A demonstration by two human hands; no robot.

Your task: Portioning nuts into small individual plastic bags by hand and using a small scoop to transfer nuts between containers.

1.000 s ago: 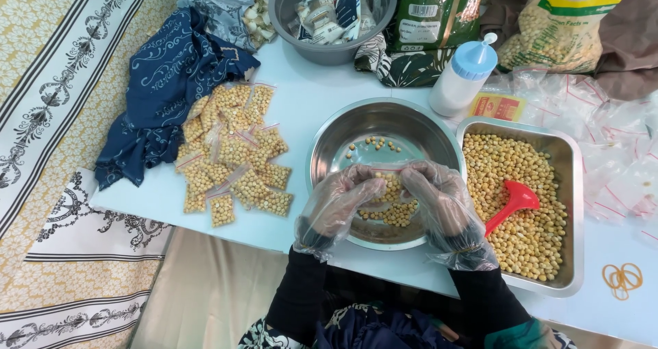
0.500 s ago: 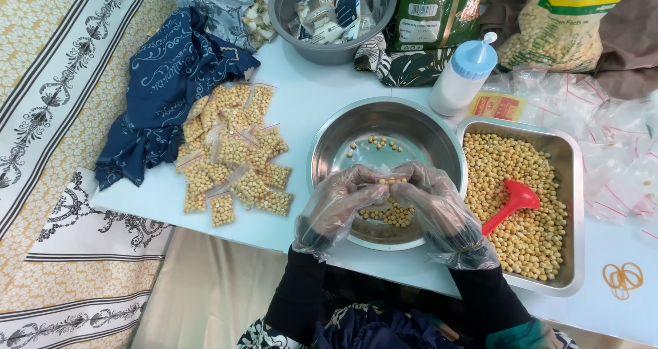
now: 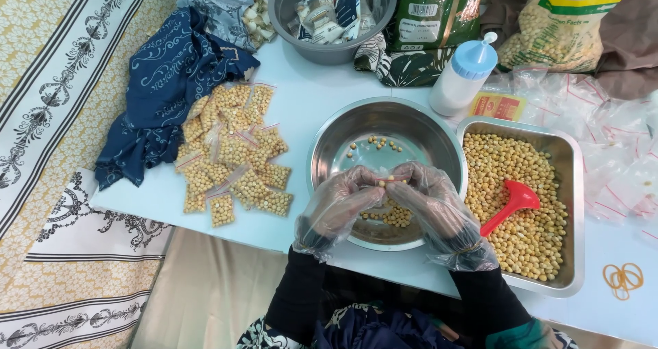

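A small clear plastic bag with a few yellow beans inside (image 3: 391, 180) is held over the round shiny metal bowl (image 3: 329, 150). It is pinched at its top edge between the fingertips of both hands. The left hand in a thin clear glove (image 3: 336, 208) is closed on the bag's left end, and the right hand in a thin clear glove (image 3: 442, 215) is closed on its right end. The bag is very small and see-through, so its shape is hard to make out, and most of it is hidden by the fingers.

A few loose beans are seen on the bowl's bottom. Some of them are covered by the hands.

To the right, one square metal tray full of yellow beans (image 3: 572, 184) is seen, with one red plastic scoop (image 3: 510, 205) lying in it. To the left, a heap of small filled bean bags (image 3: 233, 153) lies on the pale blue table (image 3: 301, 99). They overlap, so they cannot be counted well. One white bottle with a blue cap (image 3: 462, 78) stands behind the bowl. One grey bowl of packets (image 3: 332, 13) is cut off at the top edge. A bunch of orange rubber bands (image 3: 622, 278) lies at the right.
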